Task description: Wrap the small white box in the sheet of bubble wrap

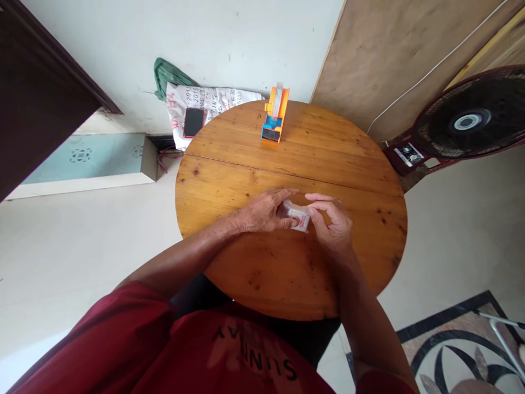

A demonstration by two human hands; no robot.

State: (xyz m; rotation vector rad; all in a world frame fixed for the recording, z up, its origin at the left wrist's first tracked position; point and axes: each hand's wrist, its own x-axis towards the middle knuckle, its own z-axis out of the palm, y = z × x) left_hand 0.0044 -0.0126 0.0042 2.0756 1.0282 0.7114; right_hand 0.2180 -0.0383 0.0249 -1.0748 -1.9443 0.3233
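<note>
Just above the middle of the round wooden table [262, 273] is a small whitish box [302, 221], which looks clear or wrapped in plastic and has red print on its side. My left hand [270, 212] grips it from the left, thumb across the near face. At its right end, my right hand [334, 221] pinches the upper corner between thumb and forefinger, with the other fingers lifted away. An orange and blue tape dispenser [276, 115] with a roll of tape stands near the table's far edge.
A phone [193, 122] lies on a printed white sack [217, 101] at the far left table edge, beside a green bag [170, 76]. A large fan [467, 120] stands at the right. Walls rise behind the table.
</note>
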